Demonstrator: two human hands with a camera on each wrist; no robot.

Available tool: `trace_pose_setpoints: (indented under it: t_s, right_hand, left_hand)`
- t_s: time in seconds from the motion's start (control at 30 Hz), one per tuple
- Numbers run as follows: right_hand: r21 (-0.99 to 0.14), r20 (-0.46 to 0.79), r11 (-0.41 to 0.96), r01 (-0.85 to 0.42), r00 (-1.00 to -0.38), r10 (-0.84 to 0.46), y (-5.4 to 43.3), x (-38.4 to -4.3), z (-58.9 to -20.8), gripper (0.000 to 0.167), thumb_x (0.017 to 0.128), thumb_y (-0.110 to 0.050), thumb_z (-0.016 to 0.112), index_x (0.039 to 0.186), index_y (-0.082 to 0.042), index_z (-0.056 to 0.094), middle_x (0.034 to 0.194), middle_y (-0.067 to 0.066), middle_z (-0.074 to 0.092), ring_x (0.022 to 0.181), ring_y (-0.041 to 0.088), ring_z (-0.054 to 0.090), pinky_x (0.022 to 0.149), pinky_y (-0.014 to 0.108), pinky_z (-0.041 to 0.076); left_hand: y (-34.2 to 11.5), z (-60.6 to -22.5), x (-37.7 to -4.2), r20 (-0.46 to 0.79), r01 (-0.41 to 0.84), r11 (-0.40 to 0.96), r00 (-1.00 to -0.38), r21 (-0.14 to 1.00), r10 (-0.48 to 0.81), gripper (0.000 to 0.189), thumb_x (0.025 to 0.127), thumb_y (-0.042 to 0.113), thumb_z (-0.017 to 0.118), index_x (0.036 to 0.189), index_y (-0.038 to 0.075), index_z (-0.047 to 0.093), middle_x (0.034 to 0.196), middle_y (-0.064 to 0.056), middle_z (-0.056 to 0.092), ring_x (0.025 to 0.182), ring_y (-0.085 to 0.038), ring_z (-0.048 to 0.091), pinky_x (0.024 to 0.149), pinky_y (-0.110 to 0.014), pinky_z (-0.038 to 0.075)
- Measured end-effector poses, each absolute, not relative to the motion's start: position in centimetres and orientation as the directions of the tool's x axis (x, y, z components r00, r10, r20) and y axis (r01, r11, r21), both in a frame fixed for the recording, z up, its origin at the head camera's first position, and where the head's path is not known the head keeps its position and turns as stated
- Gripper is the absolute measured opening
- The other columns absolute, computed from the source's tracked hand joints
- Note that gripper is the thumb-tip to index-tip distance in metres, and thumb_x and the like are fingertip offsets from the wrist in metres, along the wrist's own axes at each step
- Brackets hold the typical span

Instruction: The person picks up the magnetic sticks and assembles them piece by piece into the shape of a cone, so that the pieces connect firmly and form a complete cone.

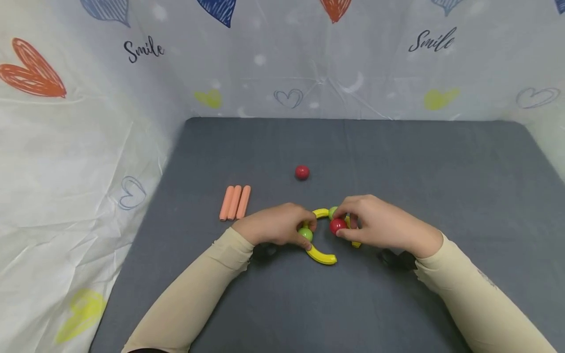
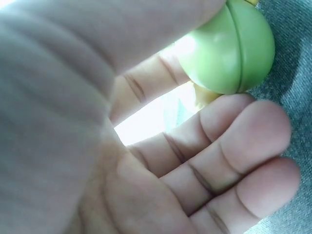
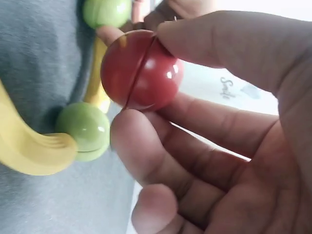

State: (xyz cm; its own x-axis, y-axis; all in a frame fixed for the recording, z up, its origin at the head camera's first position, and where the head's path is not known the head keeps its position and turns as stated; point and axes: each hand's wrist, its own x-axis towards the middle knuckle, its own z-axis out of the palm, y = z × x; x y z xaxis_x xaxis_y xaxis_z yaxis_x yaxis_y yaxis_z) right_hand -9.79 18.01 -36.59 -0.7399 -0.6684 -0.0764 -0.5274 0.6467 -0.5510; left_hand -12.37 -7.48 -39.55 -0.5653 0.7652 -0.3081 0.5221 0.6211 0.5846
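Observation:
My left hand (image 1: 280, 225) pinches a glossy green ball (image 1: 305, 234) between thumb and index finger; the ball's seam shows in the left wrist view. A yellow toy banana (image 1: 323, 257) curves away below that ball. With thumb and fingers, my right hand (image 1: 381, 224) holds a shiny red ball (image 1: 338, 226) inside the arc of toys. Behind it sits a second green ball (image 1: 333, 213), partly covered by the fingers. Another toy banana (image 1: 321, 213) meets this ball's left side, and a further banana (image 1: 355, 244) is mostly hidden under the right hand.
Three pinkish-orange sausage-like sticks (image 1: 235, 202) lie side by side left of the hands. A second red ball (image 1: 302, 172) rests farther back on the dark grey tabletop (image 1: 423, 162). A white printed cloth (image 1: 265, 63) hangs behind the table.

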Motion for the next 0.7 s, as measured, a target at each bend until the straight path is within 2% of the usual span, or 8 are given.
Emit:
trace_pose_setpoints:
  t_s: [0.2,0.43,0.7]
  right_hand:
    - [-0.488,-0.074,0.682,-0.545,-0.752,-0.655,17.8,-8.6,-37.3,0.02,0.09,-0.019,0.082,0.108,-0.011,0.077,0.083,-0.007,0.059,0.067,0.004,0.05,0.063,0.025,0.047]
    - [-0.483,-0.094,0.685,-0.546,-0.745,-0.66,18.3,-7.1,-38.1,0.016,0.089,-0.021,0.084,0.102,-0.016,0.076,0.077,-0.009,0.054,0.064,0.001,0.046,0.059,0.023,0.044]
    - [-0.505,-0.079,0.662,-0.553,-0.735,-0.674,19.1,-6.0,-38.6,0.013,0.089,-0.024,0.085,0.098,-0.02,0.075,0.079,-0.014,0.056,0.067,0.0,0.049,0.061,0.022,0.045]
  left_hand:
    - [-7.7,-39.3,-12.5,-0.311,0.521,0.627,-0.57,0.58,0.761,0.021,0.09,0.028,0.087,0.092,0.02,0.068,0.077,0.005,0.058,0.07,-0.013,0.054,0.064,-0.027,0.046]
    - [-7.5,-39.5,-12.6,-0.301,0.534,0.618,-0.565,0.577,0.768,0.021,0.09,0.03,0.086,0.092,0.021,0.067,0.077,0.006,0.058,0.069,-0.012,0.054,0.063,-0.026,0.045]
    - [-7.2,-39.5,-12.2,-0.319,0.513,0.631,-0.569,0.582,0.757,0.018,0.091,0.029,0.085,0.091,0.023,0.068,0.076,0.005,0.059,0.069,-0.013,0.055,0.063,-0.027,0.046]
